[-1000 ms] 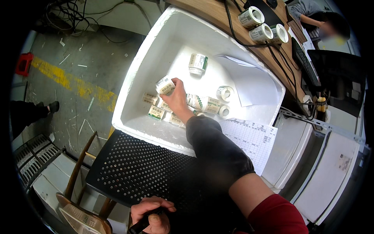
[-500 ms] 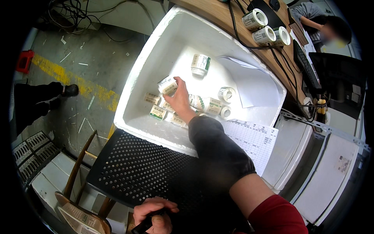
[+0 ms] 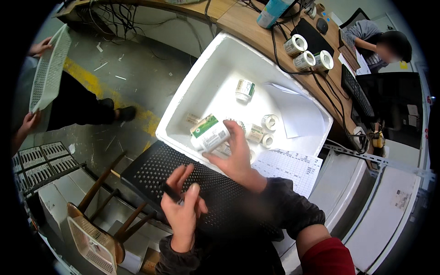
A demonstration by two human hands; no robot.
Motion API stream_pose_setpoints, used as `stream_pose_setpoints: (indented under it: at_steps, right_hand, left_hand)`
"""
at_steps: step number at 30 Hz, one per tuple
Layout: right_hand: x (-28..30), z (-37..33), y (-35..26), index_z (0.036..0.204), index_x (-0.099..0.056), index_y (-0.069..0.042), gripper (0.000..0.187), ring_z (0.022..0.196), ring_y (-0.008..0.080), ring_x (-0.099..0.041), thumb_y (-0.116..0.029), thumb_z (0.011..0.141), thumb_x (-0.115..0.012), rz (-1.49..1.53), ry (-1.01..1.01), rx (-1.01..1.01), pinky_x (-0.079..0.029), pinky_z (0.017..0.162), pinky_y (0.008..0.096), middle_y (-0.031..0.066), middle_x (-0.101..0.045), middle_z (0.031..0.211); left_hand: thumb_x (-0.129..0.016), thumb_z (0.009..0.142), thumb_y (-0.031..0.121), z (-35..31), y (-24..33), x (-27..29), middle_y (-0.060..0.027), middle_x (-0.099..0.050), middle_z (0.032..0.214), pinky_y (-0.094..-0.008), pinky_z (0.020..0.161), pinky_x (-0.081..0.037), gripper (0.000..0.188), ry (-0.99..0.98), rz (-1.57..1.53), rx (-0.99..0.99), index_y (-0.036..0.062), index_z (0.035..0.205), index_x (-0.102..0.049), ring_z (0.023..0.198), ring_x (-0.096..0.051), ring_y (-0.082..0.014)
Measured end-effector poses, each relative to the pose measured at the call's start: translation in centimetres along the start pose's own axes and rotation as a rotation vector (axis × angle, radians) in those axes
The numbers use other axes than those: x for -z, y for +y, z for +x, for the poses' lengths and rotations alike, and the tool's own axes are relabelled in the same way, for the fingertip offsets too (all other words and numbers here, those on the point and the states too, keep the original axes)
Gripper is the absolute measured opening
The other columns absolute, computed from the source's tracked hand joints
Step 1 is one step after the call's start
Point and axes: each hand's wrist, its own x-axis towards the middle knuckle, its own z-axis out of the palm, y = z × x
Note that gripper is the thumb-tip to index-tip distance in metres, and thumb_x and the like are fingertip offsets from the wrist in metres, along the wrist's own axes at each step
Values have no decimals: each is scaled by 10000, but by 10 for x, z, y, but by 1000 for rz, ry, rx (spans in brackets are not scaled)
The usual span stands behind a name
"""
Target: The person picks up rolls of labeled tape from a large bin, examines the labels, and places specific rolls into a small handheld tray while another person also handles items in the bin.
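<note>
My right hand (image 3: 239,158) grips a label roll (image 3: 210,133), white with a green and cream print, and holds it tilted over the near rim of a white foam box (image 3: 183,78). My left hand (image 3: 182,206) is raised over the black perforated surface (image 3: 151,169), its fingers curled around a small dark object (image 3: 171,191), mostly hidden. Inside the box, one labelled roll (image 3: 244,90) stands apart. Two rolls with open cores (image 3: 270,122) lie at the right, beside a printed roll (image 3: 255,133). My right hand and its roll partly cover others.
White sheets (image 3: 293,114) lean in the box and a printed grid sheet (image 3: 293,172) lies at its near right. Rolls (image 3: 304,60), cables and a keyboard (image 3: 356,98) occupy the desk. At left, another person holds a white mesh basket (image 3: 48,68); someone sits beyond the desk.
My right hand has lifted the roll out of the box's interior toward me. My left hand has risen from the lower edge. A person with a basket has come in at the left.
</note>
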Motion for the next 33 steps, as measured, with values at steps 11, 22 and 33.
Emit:
stream_pose_setpoints:
  at_steps: [11, 22, 33]
  right_hand:
    - [1, -42, -65, 1255, -373, -33, 708, 1027, 288, -519, -43, 659, -754, -83, -54, 147, -419, 890, 364, 148, -481, 1098]
    - [-1, -64, -81, 1264, -338, -14, 620, 1170, 222, -476, 60, 750, -678, 236, -75, 65, -363, 1015, 345, 146, -483, 1187]
    - [10, -66, -85, 1267, -332, -1, 623, 1175, 224, -467, 64, 753, -677, 250, -91, 65, -353, 1024, 352, 152, -472, 1198]
  left_hand:
    - [-585, 867, 55, -5, -1, -9, -119, -603, 975, -176, 373, -346, 493, -113, -37, -176, -36, 1319, -412, 447, -476, -66]
    - [-599, 843, 10, -27, 11, -5, -145, -546, 1183, -167, 388, -357, 528, -95, 18, -263, -22, 1332, -401, 478, -470, -46]
    - [-590, 843, 9, -36, 12, -17, -142, -533, 1095, -172, 388, -365, 447, -58, -2, -307, 7, 1242, -389, 500, -481, -66]
